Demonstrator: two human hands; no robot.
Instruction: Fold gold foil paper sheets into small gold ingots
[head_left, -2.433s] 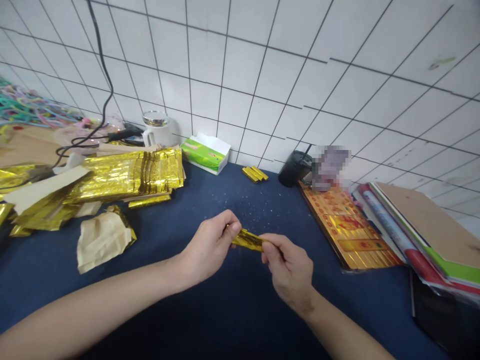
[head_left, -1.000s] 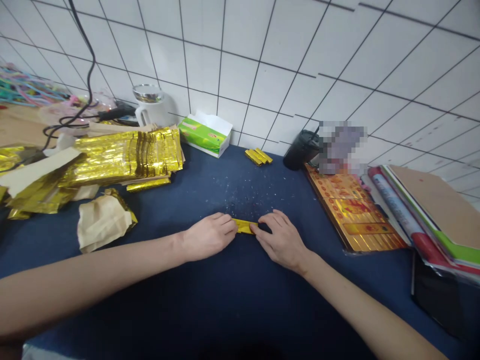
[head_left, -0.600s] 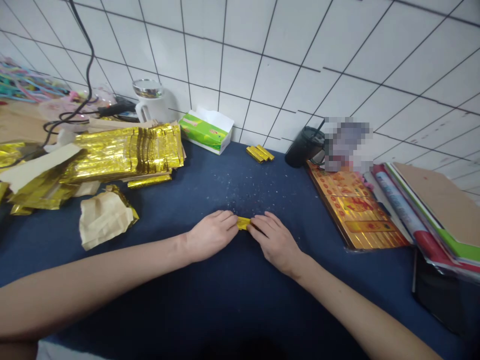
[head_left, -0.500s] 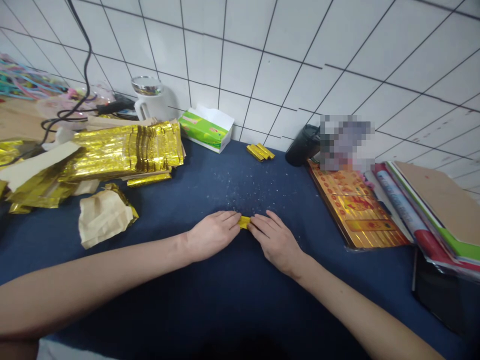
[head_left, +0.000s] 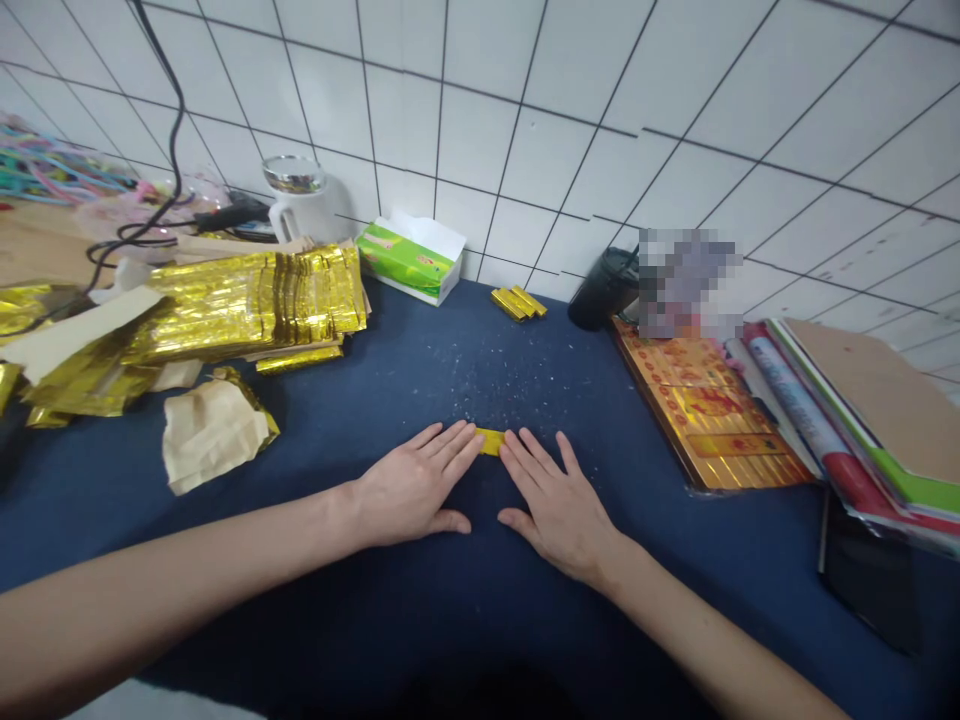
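Observation:
A narrow strip of folded gold foil paper [head_left: 491, 442] lies on the dark blue tabletop [head_left: 480, 620], only its middle showing. Flat over its left end rest the fingers of my left hand [head_left: 424, 475], thumb stretched out to the side. My right hand [head_left: 555, 500] lies flat over the right end, its fingers spread and its thumb apart. Both hands are open, pressing from above rather than gripping. Further back sit several small folded gold pieces [head_left: 517, 302]. To the left is a thick stack of gold foil paper sheets [head_left: 247, 305].
A crumpled paper piece [head_left: 214, 435] lies left of my left arm. Along the wall stand a white mug [head_left: 304, 210], a green tissue pack [head_left: 412, 258] and a black tumbler [head_left: 604, 288]. Orange-gold printed packets [head_left: 712, 420], folders [head_left: 862, 410] and a dark phone-like object [head_left: 870, 580] are at right.
My fingers have straightened from a curled hold on the folded foil strip to lying flat on it. Both thumbs have swung out toward me, away from the strip.

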